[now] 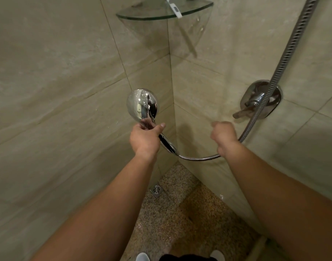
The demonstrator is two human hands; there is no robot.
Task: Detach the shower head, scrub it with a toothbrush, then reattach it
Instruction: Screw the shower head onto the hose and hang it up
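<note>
My left hand (145,137) grips the handle of the chrome shower head (141,104), whose round wet back faces me in the shower corner. Its ribbed metal hose (285,59) runs from the handle's end, behind my right hand, and up the right wall. My right hand (224,136) is curled into a fist in front of the hose; whether it holds the hose I cannot tell. A white toothbrush (174,8) lies on the glass corner shelf (142,15) above, its handle end sticking over the rim.
A chrome mixer valve with a lever (260,101) sits on the right wall, close to my right hand. Beige tiled walls meet in the corner ahead. Below, the speckled floor has a square metal drain (156,190).
</note>
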